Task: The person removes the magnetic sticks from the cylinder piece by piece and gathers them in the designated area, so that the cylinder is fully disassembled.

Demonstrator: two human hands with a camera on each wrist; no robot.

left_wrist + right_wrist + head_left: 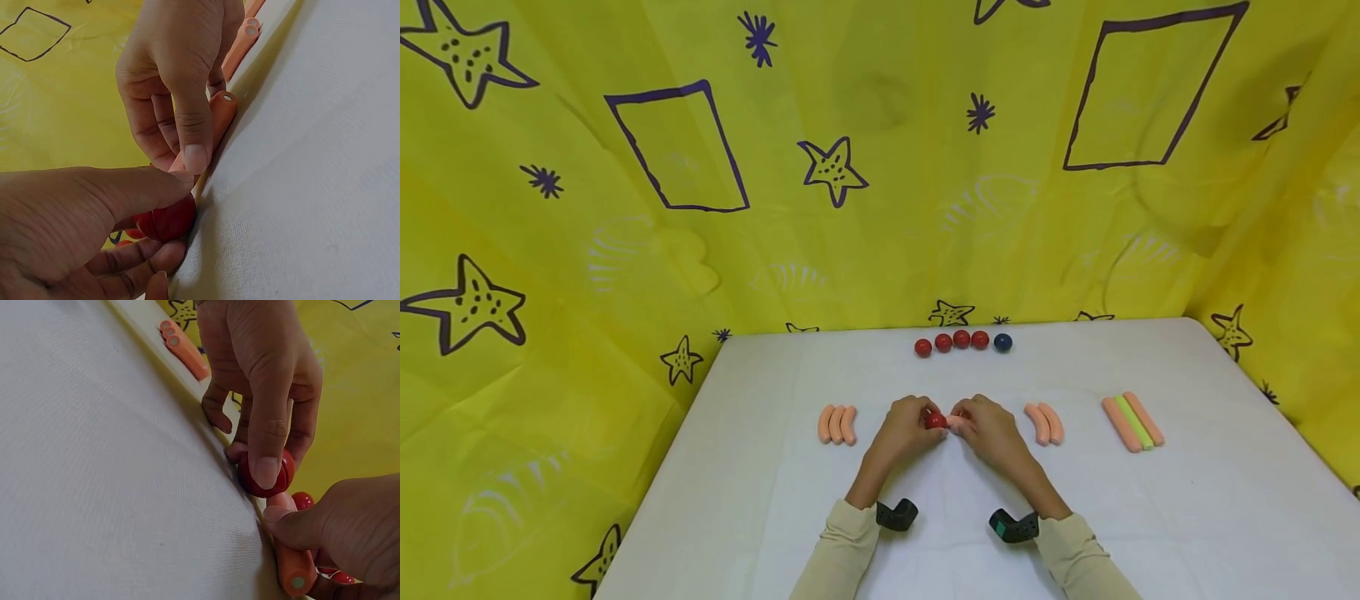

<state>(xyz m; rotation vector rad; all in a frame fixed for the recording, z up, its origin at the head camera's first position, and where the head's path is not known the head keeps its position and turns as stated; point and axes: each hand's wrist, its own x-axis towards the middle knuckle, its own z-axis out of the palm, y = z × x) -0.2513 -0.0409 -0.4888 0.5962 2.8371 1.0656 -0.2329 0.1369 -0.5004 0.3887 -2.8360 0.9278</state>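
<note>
My left hand (904, 429) holds a glossy red ball (936, 420) between thumb and fingers, low over the white table. An orange rod (294, 565) with a small pale disc in its end is pinched by my right hand (992, 429). In the right wrist view the rod's other end meets the ball or comes very close to it. My left thumb partly covers the ball (169, 219) in the left wrist view, and the point of contact is hidden there.
Three curved orange rods (837, 424) lie left of the hands, two more curved rods (1049, 423) to the right. Farther right are straight orange rods with a green rod (1133, 422) between them. Several red balls (962, 339) and a dark blue ball (1003, 342) line the back, before a yellow curtain (880, 250).
</note>
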